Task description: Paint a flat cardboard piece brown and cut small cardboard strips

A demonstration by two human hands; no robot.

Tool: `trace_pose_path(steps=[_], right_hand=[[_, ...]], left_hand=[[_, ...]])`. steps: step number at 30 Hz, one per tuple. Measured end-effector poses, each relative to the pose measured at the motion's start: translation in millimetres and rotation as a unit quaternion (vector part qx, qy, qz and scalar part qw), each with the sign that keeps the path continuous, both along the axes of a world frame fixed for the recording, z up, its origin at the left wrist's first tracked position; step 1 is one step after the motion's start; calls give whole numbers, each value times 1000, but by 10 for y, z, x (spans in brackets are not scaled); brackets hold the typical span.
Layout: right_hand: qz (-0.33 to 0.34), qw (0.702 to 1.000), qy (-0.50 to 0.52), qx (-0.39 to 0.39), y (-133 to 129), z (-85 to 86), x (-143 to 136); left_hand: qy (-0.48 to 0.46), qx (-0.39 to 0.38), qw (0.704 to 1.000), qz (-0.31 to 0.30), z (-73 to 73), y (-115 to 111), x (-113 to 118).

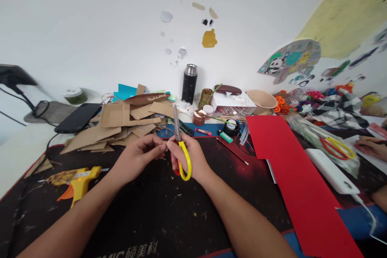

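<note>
My right hand (189, 153) is closed around a pair of scissors (185, 163) with one yellow and one red handle, the blades pointing up and away from me. Between the fingertips of both hands is a small brown piece of cardboard (165, 143), mostly hidden by the fingers. My left hand (140, 155) pinches that piece from the left side. Both hands hover over the dark mat (169, 217), close together. Behind my left hand lies a heap of cut cardboard (115, 117).
A yellow glue gun (80, 181) rests at left near a black phone (79, 117). A black thermos (189, 84) stands by the wall. Right are a red pencil (232, 151), red sheet (290, 177), white power bank (332, 171) and another person's hand (371, 147).
</note>
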State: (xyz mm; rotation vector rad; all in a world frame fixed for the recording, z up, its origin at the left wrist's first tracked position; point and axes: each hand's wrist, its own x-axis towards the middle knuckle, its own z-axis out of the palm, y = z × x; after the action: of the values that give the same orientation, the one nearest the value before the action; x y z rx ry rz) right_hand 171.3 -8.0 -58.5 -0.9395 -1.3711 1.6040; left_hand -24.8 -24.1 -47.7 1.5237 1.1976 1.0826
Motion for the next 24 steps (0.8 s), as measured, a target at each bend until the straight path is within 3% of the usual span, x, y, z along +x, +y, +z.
trace_pose_path(steps=[8, 14, 24], right_hand=[[54, 998, 4, -19, -52, -51, -43], [103, 994, 27, -37, -80, -34, -47], [158, 987, 37, -2, -129, -61, -6]], left_hand=[[-135, 2, 983, 127, -16, 28, -19], [-160, 19, 974, 162, 12, 23, 1], [-163, 30, 969, 183, 4, -6, -22]])
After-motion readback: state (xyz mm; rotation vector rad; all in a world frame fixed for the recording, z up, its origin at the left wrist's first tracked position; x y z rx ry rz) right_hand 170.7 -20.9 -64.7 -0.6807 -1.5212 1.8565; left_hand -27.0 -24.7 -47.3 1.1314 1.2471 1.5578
